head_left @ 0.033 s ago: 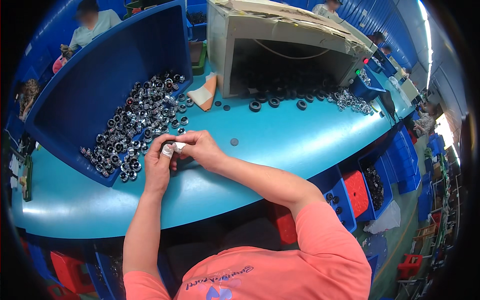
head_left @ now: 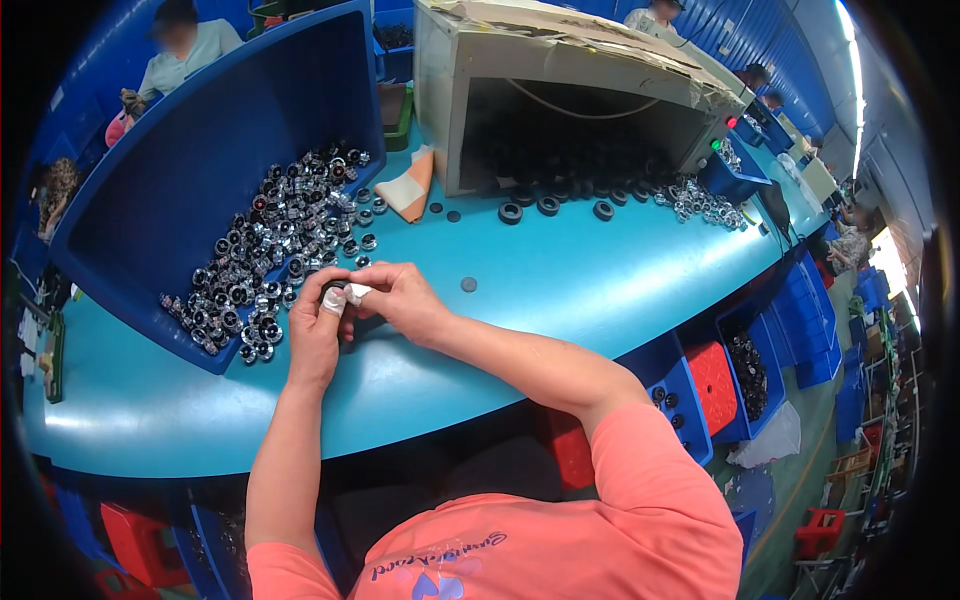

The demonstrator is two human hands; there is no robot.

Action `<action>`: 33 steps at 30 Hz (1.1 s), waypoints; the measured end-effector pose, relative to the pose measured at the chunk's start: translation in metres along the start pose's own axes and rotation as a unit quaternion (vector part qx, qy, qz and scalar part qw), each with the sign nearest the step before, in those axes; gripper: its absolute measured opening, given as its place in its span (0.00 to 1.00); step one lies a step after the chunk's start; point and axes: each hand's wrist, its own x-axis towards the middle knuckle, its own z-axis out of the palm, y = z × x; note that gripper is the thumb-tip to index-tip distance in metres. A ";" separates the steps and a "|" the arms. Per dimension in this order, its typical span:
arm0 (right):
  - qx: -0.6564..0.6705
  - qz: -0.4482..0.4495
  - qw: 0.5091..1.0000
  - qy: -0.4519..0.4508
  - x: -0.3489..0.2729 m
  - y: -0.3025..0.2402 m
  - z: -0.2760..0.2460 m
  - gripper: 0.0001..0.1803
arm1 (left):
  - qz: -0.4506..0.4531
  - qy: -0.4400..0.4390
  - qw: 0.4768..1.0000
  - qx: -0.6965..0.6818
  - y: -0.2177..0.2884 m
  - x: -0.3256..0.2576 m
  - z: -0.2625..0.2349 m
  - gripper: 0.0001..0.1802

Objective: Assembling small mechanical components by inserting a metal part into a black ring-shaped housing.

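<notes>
Over the near left of the turquoise table, my two hands meet. My left hand (head_left: 313, 330) is closed on a small dark round part (head_left: 338, 285), mostly hidden by the fingers. My right hand (head_left: 405, 302) pinches at the same spot, with fingertips against that part; whether it grips the part itself is not visible. White tape wraps the thumb tips. Just beyond the hands lie many clear-and-black round pieces (head_left: 290, 225), spilling from a tipped blue bin (head_left: 130, 220) onto the table. A flat grey disc (head_left: 468, 284) lies to the right of my hands.
A worn pale box with a dark opening (head_left: 580, 55) stands at the back, black rings (head_left: 548, 205) spread before it. Clear pieces (head_left: 700, 203) lie by a small blue bin (head_left: 735, 178). An orange-and-white cloth (head_left: 407, 190) lies mid-table. Blue crates and a red stool (head_left: 710, 388) stand below right.
</notes>
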 end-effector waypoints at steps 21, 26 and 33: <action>-0.179 -0.111 0.977 0.023 -0.001 0.005 0.000 0.10 | 0.037 0.071 0.995 0.054 0.003 -0.003 0.001 0.14; -0.058 -0.071 0.994 0.051 0.007 0.015 0.004 0.09 | 0.006 0.021 0.999 0.034 0.002 0.004 -0.001 0.18; -0.031 0.053 0.998 0.008 0.012 0.014 -0.009 0.12 | -0.003 0.004 0.997 0.075 -0.004 0.005 -0.005 0.18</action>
